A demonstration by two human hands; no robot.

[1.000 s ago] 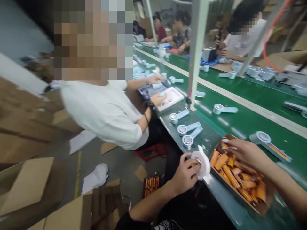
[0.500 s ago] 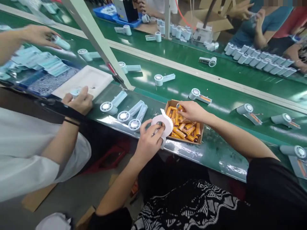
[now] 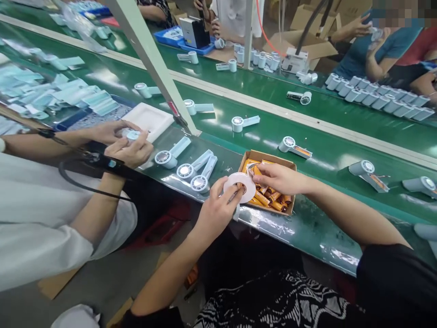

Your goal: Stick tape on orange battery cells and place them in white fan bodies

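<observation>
Left hand (image 3: 218, 205): fingers curled, some poked through the core of a white tape roll (image 3: 248, 192), so I have it gripped from inside. Roll sits up over the near left part of a cardboard box (image 3: 278, 160) on the green surface (image 3: 317, 228); a loose tail (image 3: 236, 212) hangs below it. Right hand (image 3: 282, 178): over the box, fingers bent, tips bunched at the roll's upper right edge. Something small there; I can't tell whether they've closed on tape, a cell or nothing. Orange cells (image 3: 264, 200) lie jumbled in the box, several under the right hand.

Risks, my read: the loose tail could stick to a finger or the surface's edge if the left hand drops or twists. The roll could slide off, since mainly the fingers in the core seem to carry it. A hard tug by the right hand might drag the box or tip cells out, as they're loose and uncovered. Three pale blue fans (image 3: 185, 171) lie just left, one near the edge; a wide left elbow could knock it off. Co-worker's hands (image 3: 131, 148) are past those, so bumping looks less likely.
</observation>
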